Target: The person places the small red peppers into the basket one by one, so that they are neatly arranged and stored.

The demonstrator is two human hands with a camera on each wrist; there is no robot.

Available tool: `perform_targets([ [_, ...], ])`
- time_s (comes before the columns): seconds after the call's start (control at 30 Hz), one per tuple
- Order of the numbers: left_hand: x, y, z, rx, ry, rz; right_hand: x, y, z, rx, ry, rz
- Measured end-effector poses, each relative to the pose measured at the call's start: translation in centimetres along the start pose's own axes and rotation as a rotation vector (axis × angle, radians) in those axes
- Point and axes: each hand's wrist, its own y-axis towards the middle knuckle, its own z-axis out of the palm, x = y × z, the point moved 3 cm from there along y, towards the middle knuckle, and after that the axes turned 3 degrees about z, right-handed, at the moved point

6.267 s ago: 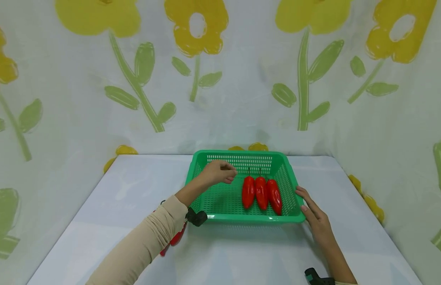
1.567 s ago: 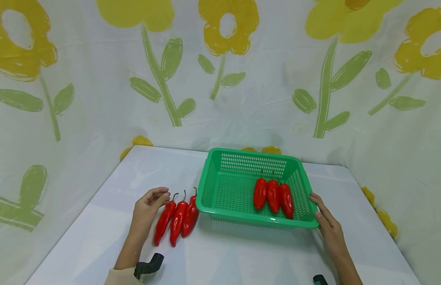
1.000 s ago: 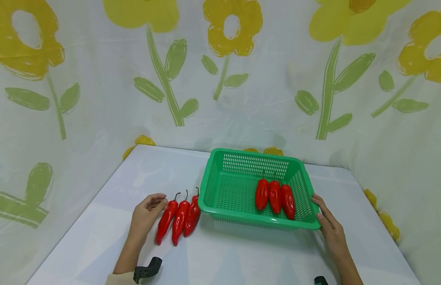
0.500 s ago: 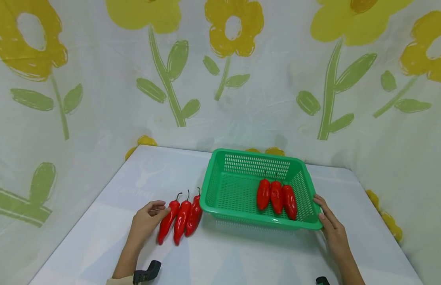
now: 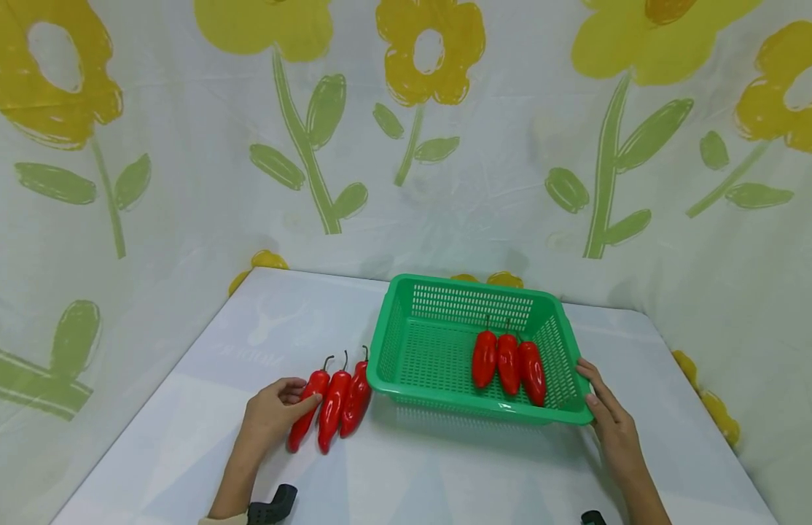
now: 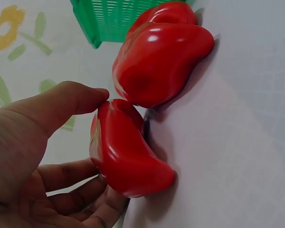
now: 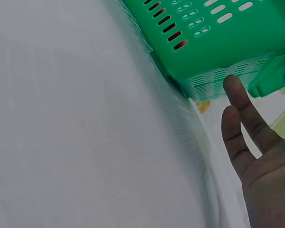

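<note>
In the head view, three glossy red chili peppers with dark curved stems lie side by side on the table, left of the green plastic basket. My left hand pinches the leftmost chili pepper, thumb on its near side, fingers at its far side. The left wrist view shows that chili pepper between thumb and fingers, low on the table. Beside it lie the middle chili pepper and the right one. My right hand holds the basket's right rim; in its wrist view two fingers extend below the rim.
Inside the basket, three more red chili peppers lie together at the right; its left half shows bare mesh. The white table reaches back to a wall cloth printed with yellow flowers.
My left hand has come back from over the basket to the leftmost chili pepper, and its thumb has closed onto it. The right hand stays on the rim. The view has shifted slightly.
</note>
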Motion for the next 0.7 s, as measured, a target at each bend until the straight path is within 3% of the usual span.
perform_targets([
  [0.23,-0.3,0.0,-0.2,-0.008,0.03,0.006,0.0,-0.1,-0.1,0.002,0.023,0.0],
  [0.7,-1.3,-0.1,-1.3,-0.033,-0.058,-0.013,-0.2,0.1,0.1,-0.008,-0.023,0.019],
])
